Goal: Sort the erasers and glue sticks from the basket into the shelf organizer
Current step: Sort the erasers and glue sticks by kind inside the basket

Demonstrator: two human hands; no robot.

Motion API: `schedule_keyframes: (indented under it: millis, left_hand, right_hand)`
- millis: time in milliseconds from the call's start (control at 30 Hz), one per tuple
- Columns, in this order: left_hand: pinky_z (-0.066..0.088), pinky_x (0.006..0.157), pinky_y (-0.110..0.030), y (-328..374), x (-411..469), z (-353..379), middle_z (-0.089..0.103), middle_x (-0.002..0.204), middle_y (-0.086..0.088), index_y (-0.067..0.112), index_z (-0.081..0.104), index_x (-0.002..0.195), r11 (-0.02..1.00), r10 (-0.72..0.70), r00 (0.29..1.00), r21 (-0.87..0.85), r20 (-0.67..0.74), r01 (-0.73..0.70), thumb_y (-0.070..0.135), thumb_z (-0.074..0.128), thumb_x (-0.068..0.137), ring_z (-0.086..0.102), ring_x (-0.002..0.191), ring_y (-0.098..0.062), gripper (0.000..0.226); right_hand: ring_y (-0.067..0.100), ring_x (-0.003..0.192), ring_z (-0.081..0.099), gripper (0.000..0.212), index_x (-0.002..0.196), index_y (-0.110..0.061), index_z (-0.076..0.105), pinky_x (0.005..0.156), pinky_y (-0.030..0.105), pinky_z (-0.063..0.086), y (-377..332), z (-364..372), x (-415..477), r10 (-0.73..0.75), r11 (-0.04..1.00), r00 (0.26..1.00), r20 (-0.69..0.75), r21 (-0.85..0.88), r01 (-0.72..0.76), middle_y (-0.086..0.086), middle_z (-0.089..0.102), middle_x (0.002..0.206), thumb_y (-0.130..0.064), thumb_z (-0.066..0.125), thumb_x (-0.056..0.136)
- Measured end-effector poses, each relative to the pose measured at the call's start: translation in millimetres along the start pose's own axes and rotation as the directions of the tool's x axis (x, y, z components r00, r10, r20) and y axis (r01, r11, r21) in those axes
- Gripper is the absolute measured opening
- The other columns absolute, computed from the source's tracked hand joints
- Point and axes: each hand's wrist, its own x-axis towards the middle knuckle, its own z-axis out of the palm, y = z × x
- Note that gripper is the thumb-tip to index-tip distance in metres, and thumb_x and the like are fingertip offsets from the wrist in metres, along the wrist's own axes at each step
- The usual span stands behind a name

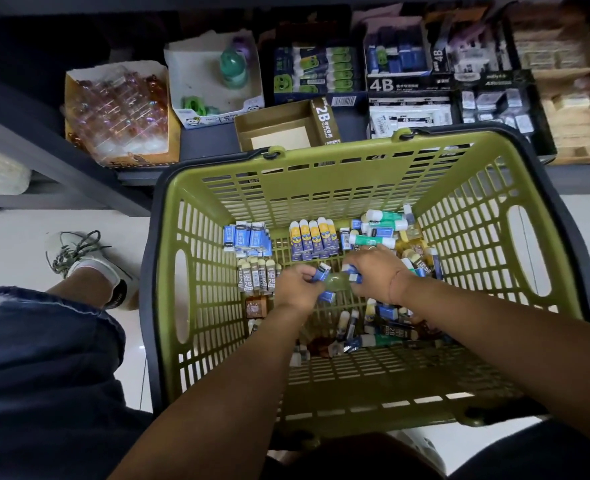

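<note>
Both my hands reach into the green basket (200, 188). My left hand (295, 287) grips blue-and-white erasers (321, 273). My right hand (376, 271) holds more blue-and-white erasers (352, 273) close beside it. On the basket floor lie tidy rows: blue erasers (248, 239), blue-and-yellow glue sticks (312, 239) and grey 2B erasers (257, 277). A loose heap of green glue sticks (373, 240) and mixed erasers (390, 323) lies at the right and near side. The shelf organizer (321, 81) stands beyond the basket, with an empty 2B box (283, 128) in front.
Shelf boxes hold clear bear-shaped items (120, 109), a green bottle (232, 67), green-faced glue sticks (317, 69), 4B erasers (411, 116) and wooden pieces (574, 126). My shoe (85, 261) and knee (44, 375) are left of the basket on the white floor.
</note>
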Motion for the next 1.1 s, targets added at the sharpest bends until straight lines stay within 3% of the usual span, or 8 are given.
schedule_keyframes:
  millis: [133,267,433,533,633,767,900,1100]
  left_hand:
    - [0.059,0.064,-0.023,12.7,-11.9,-21.5,0.060,0.094,0.000,0.006,0.063,0.107,0.963,-0.106,0.994,-0.250,0.008,0.104,-0.001,0.067,0.086,0.067,0.077,-0.018,0.023]
    - [0.060,0.069,-0.028,16.8,-20.5,-43.2,0.061,0.107,-0.013,0.005,0.063,0.103,0.839,-0.183,0.983,-0.525,-0.030,0.141,-0.001,0.069,0.085,0.066,0.074,-0.015,0.020]
    - [0.060,0.064,-0.026,25.1,-24.1,-69.4,0.062,0.115,-0.016,0.001,0.060,0.104,0.525,-0.278,0.960,-0.841,-0.025,0.130,-0.001,0.064,0.088,0.063,0.084,-0.015,0.017]
    - [0.059,0.062,-0.021,29.7,-19.5,-80.4,0.064,0.113,-0.013,-0.002,0.059,0.115,0.333,-0.317,0.948,-0.936,-0.001,0.110,0.003,0.061,0.092,0.062,0.094,-0.014,0.024]
    - [0.057,0.079,-0.023,40.0,-21.4,-88.8,0.063,0.092,-0.010,0.000,0.061,0.091,0.204,-0.352,0.936,-0.973,0.027,0.105,0.004,0.061,0.092,0.060,0.090,-0.013,0.004]
    - [0.052,0.090,-0.027,44.3,-24.1,-94.0,0.059,0.078,-0.008,0.001,0.060,0.083,0.094,-0.416,0.908,-0.991,0.047,0.095,0.002,0.065,0.089,0.058,0.075,-0.012,0.008]
    - [0.054,0.085,-0.027,41.2,-28.8,-90.5,0.062,0.079,-0.008,-0.001,0.062,0.088,0.071,-0.436,0.897,-0.991,0.075,0.117,0.004,0.065,0.089,0.061,0.079,-0.014,0.006]
    - [0.051,0.095,-0.028,42.9,-34.6,-84.6,0.045,0.062,-0.004,0.002,0.055,0.074,0.022,-0.483,0.872,-0.994,0.083,0.107,0.003,0.062,0.091,0.047,0.057,-0.009,0.018]
  right_hand:
    - [0.023,0.106,0.056,0.046,0.129,-0.020,0.051,0.093,0.032,0.036,-6.8,-8.1,3.5,0.093,0.990,0.995,0.020,0.101,-0.094,0.003,0.063,0.110,-0.042,0.060,0.090]
    - [0.024,0.096,0.060,0.048,0.129,-0.021,0.052,0.078,0.030,0.044,-30.5,-22.6,8.4,0.166,0.904,0.986,-0.024,0.403,-0.143,0.006,0.064,0.105,-0.039,0.065,0.087]
    - [0.023,0.073,0.055,0.030,0.104,-0.013,0.053,0.068,0.030,0.043,-76.7,-39.1,32.6,0.199,0.540,0.980,-0.007,0.836,-0.103,0.009,0.060,0.084,-0.023,0.072,0.083]
    - [0.011,0.039,0.047,0.023,0.096,-0.013,0.049,0.043,0.016,0.036,-101.8,-51.8,45.9,0.279,0.209,0.959,0.052,0.971,-0.114,0.009,0.052,0.064,-0.023,0.067,0.088]
    - [0.004,0.027,0.040,0.024,0.102,-0.010,0.050,0.033,0.013,0.032,-117.8,-58.9,61.0,0.312,0.128,0.948,0.068,0.985,-0.113,0.006,0.054,0.068,-0.025,0.065,0.090]
    - [0.010,0.046,0.053,0.017,0.102,-0.011,0.048,0.045,0.024,0.053,-127.8,-60.1,76.7,0.263,-0.008,0.953,0.151,0.988,-0.154,0.008,0.055,0.071,-0.015,0.061,0.092]
    - [0.010,0.045,0.060,0.016,0.099,-0.005,0.055,0.043,0.021,0.052,-126.9,-52.7,86.5,0.306,0.089,0.937,0.171,0.974,-0.206,0.015,0.061,0.076,0.005,0.061,0.087]
    - [0.033,0.082,0.070,0.022,0.072,-0.019,0.058,0.078,0.047,0.057,-118.3,-33.3,101.5,0.429,0.224,0.893,0.138,0.941,-0.253,0.011,0.070,0.084,-0.010,0.077,0.077]
